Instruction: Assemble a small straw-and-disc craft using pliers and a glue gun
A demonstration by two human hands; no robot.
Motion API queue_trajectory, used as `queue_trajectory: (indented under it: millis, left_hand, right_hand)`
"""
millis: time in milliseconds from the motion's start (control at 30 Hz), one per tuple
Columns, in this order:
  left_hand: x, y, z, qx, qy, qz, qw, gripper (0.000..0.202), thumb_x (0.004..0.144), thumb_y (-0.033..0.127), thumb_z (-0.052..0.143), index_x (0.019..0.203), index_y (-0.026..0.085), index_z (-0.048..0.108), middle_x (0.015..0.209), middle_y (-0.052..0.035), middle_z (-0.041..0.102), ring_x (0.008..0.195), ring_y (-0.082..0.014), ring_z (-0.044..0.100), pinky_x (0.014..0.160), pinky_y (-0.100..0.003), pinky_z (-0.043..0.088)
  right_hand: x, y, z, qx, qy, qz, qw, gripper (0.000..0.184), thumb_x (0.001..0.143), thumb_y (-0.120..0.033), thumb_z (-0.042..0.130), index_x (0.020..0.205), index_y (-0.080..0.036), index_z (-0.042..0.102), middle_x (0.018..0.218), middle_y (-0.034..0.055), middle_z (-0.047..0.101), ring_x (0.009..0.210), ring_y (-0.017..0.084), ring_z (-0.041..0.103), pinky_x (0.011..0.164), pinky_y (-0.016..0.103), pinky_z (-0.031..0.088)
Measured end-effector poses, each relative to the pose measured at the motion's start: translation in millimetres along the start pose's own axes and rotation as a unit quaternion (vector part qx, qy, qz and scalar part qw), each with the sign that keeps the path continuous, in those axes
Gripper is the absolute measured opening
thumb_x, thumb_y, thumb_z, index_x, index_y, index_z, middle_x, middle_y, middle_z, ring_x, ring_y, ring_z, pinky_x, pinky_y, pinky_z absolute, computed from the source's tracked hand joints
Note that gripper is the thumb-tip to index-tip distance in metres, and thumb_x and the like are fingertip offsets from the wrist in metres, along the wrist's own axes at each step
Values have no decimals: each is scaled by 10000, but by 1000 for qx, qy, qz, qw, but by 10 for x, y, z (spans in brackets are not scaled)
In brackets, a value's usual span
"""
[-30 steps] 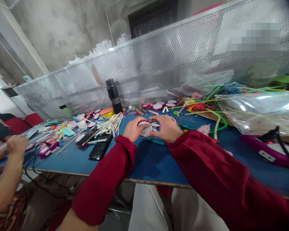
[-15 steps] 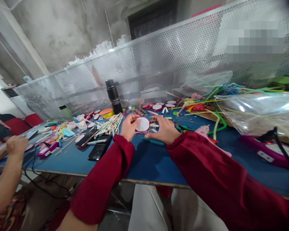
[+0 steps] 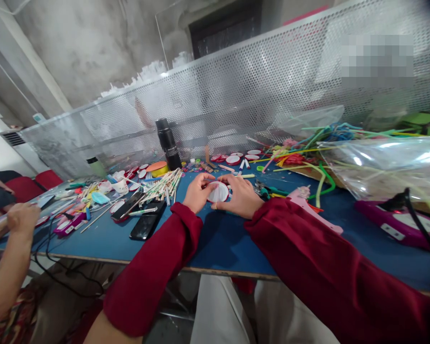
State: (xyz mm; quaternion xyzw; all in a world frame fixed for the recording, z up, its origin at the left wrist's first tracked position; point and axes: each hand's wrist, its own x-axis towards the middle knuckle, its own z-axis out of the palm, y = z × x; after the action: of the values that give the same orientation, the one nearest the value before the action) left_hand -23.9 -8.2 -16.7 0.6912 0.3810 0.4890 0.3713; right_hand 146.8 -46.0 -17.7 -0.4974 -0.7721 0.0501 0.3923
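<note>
Between my two hands is a round white disc with a red rim (image 3: 218,192), held just above the blue table (image 3: 218,243). My left hand (image 3: 196,193) pinches its left edge, thumb on the face near the rim. Around the right side curls my right hand (image 3: 242,197), its fingertips at the upper rim and its thumb along the lower edge. Beside the right wrist lie teal-handled pliers (image 3: 268,189) and a pink curved tool-like piece (image 3: 317,216).
Black phones (image 3: 147,223), a bundle of paper sticks (image 3: 165,187) and a black bottle (image 3: 168,145) are to the left. More red-rimmed discs (image 3: 232,160) lie by the perforated metal screen (image 3: 215,105). A purple power strip (image 3: 390,222) is at right; a co-worker's arm (image 3: 19,243) rests far left.
My right hand has moved left and closed on the disc. The disc has shifted slightly right and down. Its white face is now partly covered by my fingers.
</note>
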Motion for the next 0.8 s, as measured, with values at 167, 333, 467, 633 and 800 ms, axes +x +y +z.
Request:
queue_trajectory:
  millis: [167,333,467,633,800]
  left_hand:
    - [0,38,-31,56,27,65,996,196,901,209,578,1072,181,669,1023,-53,727,882,-161,662,787,-268,510]
    - [-2,77,-66,117,47,117,985,174,921,206,539,1043,181,661,1056,-58,722,958,-175,655,866,-287,501]
    - [-3,118,-95,118,48,157,979,156,935,226,535,1058,182,620,1035,-60,716,942,-169,658,862,-285,502]
    - [-7,176,-153,116,53,159,979,121,947,237,530,1020,187,613,988,-50,724,878,-158,667,806,-275,509]
    - [-10,148,-156,140,7,166,976,139,943,267,551,999,194,656,949,-40,723,846,-159,662,772,-273,504]
  right_hand:
    - [30,-3,-34,85,-6,11,996,624,671,-529,776,1192,-235,598,1135,96,712,1087,328,648,1023,537,413]
    - [53,7,-2,225,0,21,974,561,698,-460,780,1180,-211,637,1007,64,745,891,251,703,855,428,536]
    - [68,13,-4,265,41,23,963,573,734,-423,756,1238,-173,645,832,40,736,727,208,679,724,364,555]
    - [95,71,7,310,87,41,946,625,820,-506,670,1325,-140,635,774,38,723,666,179,635,643,323,529]
    - [115,128,41,310,83,63,945,625,782,-524,699,1266,-127,697,766,50,731,624,168,602,561,288,482]
